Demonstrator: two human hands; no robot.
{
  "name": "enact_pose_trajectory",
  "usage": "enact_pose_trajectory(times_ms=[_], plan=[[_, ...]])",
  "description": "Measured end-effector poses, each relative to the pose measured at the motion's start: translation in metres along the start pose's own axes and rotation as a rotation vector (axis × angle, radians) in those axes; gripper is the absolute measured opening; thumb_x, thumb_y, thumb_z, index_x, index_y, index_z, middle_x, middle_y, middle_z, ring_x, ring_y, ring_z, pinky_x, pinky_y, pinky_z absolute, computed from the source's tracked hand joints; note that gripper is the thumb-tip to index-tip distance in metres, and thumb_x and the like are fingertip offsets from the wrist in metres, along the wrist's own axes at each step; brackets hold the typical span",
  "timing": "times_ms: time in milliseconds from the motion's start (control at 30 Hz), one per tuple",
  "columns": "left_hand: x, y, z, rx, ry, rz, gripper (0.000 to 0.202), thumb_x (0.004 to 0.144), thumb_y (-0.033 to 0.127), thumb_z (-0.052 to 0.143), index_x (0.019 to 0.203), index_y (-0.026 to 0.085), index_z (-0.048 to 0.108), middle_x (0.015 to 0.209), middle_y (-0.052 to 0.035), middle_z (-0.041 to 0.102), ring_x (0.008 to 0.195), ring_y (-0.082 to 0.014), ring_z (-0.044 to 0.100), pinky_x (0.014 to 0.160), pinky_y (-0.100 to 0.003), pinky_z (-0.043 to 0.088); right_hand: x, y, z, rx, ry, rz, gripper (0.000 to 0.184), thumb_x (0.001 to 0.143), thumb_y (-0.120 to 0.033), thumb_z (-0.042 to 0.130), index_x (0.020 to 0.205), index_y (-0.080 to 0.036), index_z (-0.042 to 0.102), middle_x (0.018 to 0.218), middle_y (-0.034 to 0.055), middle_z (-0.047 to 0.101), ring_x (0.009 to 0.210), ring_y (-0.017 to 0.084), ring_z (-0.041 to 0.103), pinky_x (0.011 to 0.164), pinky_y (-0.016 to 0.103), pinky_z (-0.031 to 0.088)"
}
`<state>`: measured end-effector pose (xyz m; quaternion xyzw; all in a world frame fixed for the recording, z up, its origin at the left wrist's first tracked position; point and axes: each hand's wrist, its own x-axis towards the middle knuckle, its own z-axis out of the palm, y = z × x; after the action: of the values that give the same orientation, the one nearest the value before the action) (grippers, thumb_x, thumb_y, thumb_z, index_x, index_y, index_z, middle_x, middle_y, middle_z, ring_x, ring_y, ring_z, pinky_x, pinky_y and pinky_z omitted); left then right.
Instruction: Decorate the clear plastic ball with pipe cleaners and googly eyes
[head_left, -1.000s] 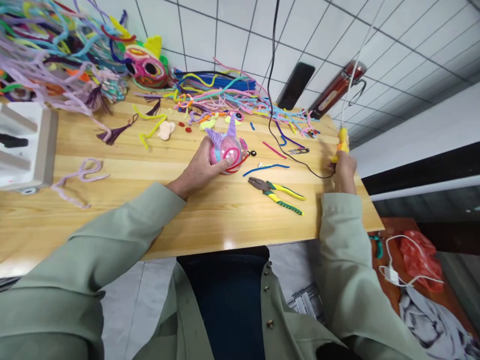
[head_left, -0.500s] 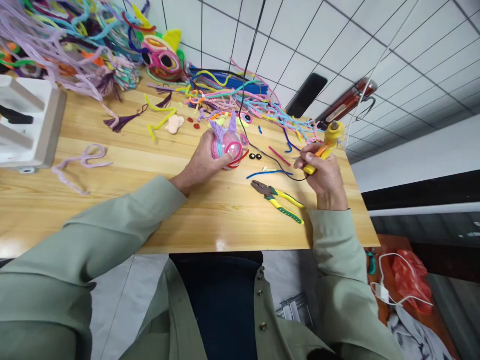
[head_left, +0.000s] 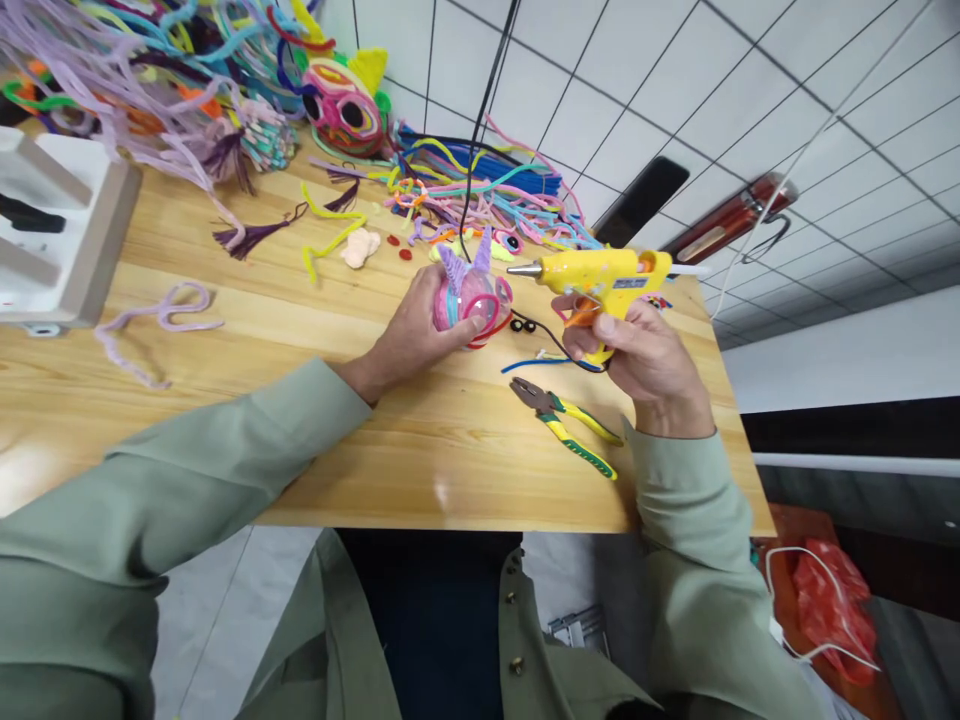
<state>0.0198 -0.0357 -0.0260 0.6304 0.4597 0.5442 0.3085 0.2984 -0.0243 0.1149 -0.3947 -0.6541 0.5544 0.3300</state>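
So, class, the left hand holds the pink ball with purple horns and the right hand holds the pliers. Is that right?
Not quite: in the head view the right hand holds a yellow glue gun, while the pliers lie on the table. The left hand does hold the pink ball with purple horns.

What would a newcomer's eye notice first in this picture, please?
Probably the yellow glue gun in the right hand, its nozzle pointing left. Next, the pink ball with purple horns in the left hand. Then the colourful tangle of pipe cleaners at the picture's upper left.
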Motion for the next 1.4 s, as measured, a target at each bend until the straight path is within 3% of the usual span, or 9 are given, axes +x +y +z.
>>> enact_pose_trajectory(times_ms=[167, 300, 433, 667, 767, 900, 1067, 1200, 1400], plan=[[0.0, 0.0, 0.0, -0.025, 0.011, -0.002, 0.077, 0.098, 0.074, 0.082, 0.152, 0.024, 0.058, 0.149, -0.0175, 0.068, 0.141, -0.0413, 0.067, 0.129, -0.065, 0.055, -0.004, 0.0, -0.006, -0.069, 0.04, 0.014, 0.056, 0.069, -0.081, 0.103, 0.079, -0.03, 0.082, 0.076, 0.0021, 0.076, 0.067, 0.022, 0.063, 0.069, 0.043, 0.061], [-0.001, -0.001, -0.001, -0.02, -0.009, 0.006, 0.081, 0.096, 0.075, 0.083, 0.153, 0.022, 0.058, 0.151, -0.0183, 0.068, 0.144, -0.0426, 0.066, 0.131, -0.065, 0.055, -0.003, 0.002, -0.007, -0.055, 0.029, 0.026, 0.053, 0.07, -0.075, 0.105, 0.076, -0.027, 0.082, 0.085, 0.004, 0.082, 0.071, 0.021, 0.07, 0.074, 0.041, 0.065], [-0.001, -0.002, -0.003, -0.017, -0.02, 0.0, 0.079, 0.094, 0.07, 0.088, 0.152, 0.024, 0.059, 0.15, -0.0167, 0.068, 0.144, -0.042, 0.065, 0.133, -0.065, 0.053, -0.002, 0.002, -0.005, -0.079, 0.04, 0.037, 0.049, 0.07, -0.069, 0.108, 0.085, -0.027, 0.086, 0.089, 0.0047, 0.085, 0.075, 0.025, 0.078, 0.077, 0.043, 0.07], [0.0, -0.003, 0.0, -0.061, 0.009, 0.004, 0.081, 0.087, 0.068, 0.096, 0.147, 0.025, 0.064, 0.143, -0.0136, 0.067, 0.141, -0.0424, 0.065, 0.132, -0.063, 0.053, -0.007, 0.002, -0.011, -0.224, 0.07, -0.013, 0.041, 0.073, -0.06, 0.109, 0.086, -0.029, 0.087, 0.09, 0.0026, 0.084, 0.073, 0.022, 0.073, 0.062, 0.037, 0.067], [0.0, -0.004, 0.0, -0.023, 0.001, 0.028, 0.078, 0.089, 0.067, 0.094, 0.148, 0.025, 0.063, 0.143, -0.013, 0.068, 0.139, -0.0416, 0.066, 0.129, -0.062, 0.055, -0.013, -0.001, -0.013, -0.342, 0.073, -0.024, 0.037, 0.078, -0.06, 0.108, 0.081, -0.03, 0.086, 0.091, 0.0027, 0.085, 0.08, 0.025, 0.077, 0.071, 0.04, 0.07], [-0.002, -0.002, -0.001, 0.027, -0.005, 0.054, 0.075, 0.095, 0.064, 0.089, 0.151, 0.023, 0.061, 0.146, -0.0142, 0.067, 0.139, -0.0409, 0.066, 0.128, -0.06, 0.056, -0.025, -0.005, -0.011, -0.502, 0.094, -0.064, 0.033, 0.087, -0.064, 0.101, 0.099, -0.035, 0.092, 0.099, 0.0012, 0.089, 0.093, 0.031, 0.083, 0.09, 0.049, 0.074], [-0.003, 0.002, 0.001, 0.006, 0.029, 0.056, 0.076, 0.093, 0.066, 0.092, 0.149, 0.024, 0.062, 0.149, -0.014, 0.067, 0.143, -0.0412, 0.063, 0.132, -0.06, 0.052, -0.028, -0.007, -0.004, -0.58, 0.022, -0.079, 0.029, 0.096, -0.066, 0.092, 0.111, -0.041, 0.093, 0.117, 0.0009, 0.092, 0.115, 0.036, 0.085, 0.116, 0.058, 0.068], [-0.002, 0.001, 0.002, -0.018, 0.027, 0.066, 0.082, 0.088, 0.074, 0.094, 0.147, 0.025, 0.063, 0.152, -0.0139, 0.066, 0.147, -0.0432, 0.059, 0.136, -0.061, 0.048, -0.022, -0.005, -0.003, -0.605, -0.045, -0.061, 0.034, 0.098, -0.069, 0.088, 0.114, -0.039, 0.093, 0.121, 0.0018, 0.092, 0.119, 0.036, 0.085, 0.118, 0.058, 0.067], [-0.002, 0.003, -0.001, 0.076, -0.025, 0.098, 0.082, 0.095, 0.071, 0.087, 0.154, 0.022, 0.058, 0.159, -0.0169, 0.063, 0.152, -0.0426, 0.058, 0.136, -0.061, 0.048, -0.02, 0.001, -0.01, -0.667, -0.033, -0.099, 0.041, 0.102, -0.071, 0.083, 0.117, -0.034, 0.092, 0.118, 0.0031, 0.091, 0.113, 0.033, 0.086, 0.108, 0.051, 0.071]])
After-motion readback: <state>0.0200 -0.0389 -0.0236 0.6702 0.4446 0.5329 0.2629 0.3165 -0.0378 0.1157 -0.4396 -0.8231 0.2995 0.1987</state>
